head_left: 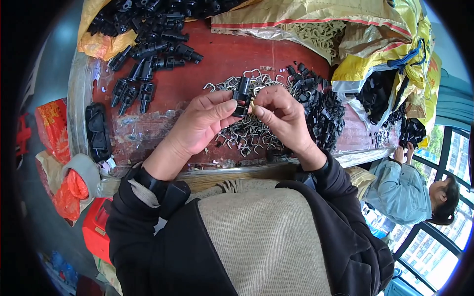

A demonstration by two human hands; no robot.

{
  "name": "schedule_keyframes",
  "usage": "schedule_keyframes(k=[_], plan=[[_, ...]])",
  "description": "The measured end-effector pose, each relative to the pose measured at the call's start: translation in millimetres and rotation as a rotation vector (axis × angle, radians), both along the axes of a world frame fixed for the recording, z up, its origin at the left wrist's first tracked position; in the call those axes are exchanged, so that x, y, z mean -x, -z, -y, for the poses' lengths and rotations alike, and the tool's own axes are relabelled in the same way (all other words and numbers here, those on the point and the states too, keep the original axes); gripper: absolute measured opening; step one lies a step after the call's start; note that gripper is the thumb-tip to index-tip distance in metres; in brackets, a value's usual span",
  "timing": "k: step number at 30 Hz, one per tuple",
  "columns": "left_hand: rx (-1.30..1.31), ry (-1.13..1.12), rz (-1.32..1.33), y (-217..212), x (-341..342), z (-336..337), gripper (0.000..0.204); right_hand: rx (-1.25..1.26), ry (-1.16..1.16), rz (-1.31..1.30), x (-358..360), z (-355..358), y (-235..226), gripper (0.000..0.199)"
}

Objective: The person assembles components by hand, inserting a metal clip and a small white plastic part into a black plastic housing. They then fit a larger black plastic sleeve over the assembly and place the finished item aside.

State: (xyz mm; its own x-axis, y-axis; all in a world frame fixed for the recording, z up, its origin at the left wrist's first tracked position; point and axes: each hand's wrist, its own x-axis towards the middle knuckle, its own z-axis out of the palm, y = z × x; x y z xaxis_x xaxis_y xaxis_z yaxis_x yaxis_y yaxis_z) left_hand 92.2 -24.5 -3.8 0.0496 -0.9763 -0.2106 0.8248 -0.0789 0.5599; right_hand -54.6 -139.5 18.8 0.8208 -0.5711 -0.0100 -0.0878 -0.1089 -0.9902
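Observation:
My left hand (pixel 210 121) grips a black plastic fitting (pixel 242 93), upright between thumb and fingers. The fitting is tube-shaped at its top and has an opening in its side. Close against its right side is my right hand (pixel 284 114), thumb and forefinger pinched together. A sliver of something pale shows at those fingertips, mostly hidden. Beneath both hands lies a heap of bent metal hooks (pixel 252 140). Small black plastic pieces (pixel 321 111) are piled just right of my right hand.
Finished-looking black fittings (pixel 145 74) spread over the red tabletop (pixel 217 54) at the far left. Beige clips (pixel 318 37) spill from a sack at the back. A dark case (pixel 98 130) lies by the left edge. A person (pixel 407 187) works at the right.

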Motion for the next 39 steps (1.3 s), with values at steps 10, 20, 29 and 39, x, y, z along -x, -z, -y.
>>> schedule_keyframes(k=[10,20,29,39], plan=[[-0.075,0.076,0.003,-5,1,0,0.029,0.145,0.07,0.073,4,8,-14,0.009],[-0.161,0.156,-0.027,-5,0,-1,0.028,0.312,-0.099,0.037,-7,3,-13,0.011],[-0.161,0.217,-0.068,-2,2,-3,0.027,0.109,-0.197,0.009,-3,13,-17,0.014],[-0.19,0.241,-0.037,-4,1,-4,0.024,0.175,-0.218,-0.08,-4,8,-15,0.01]])
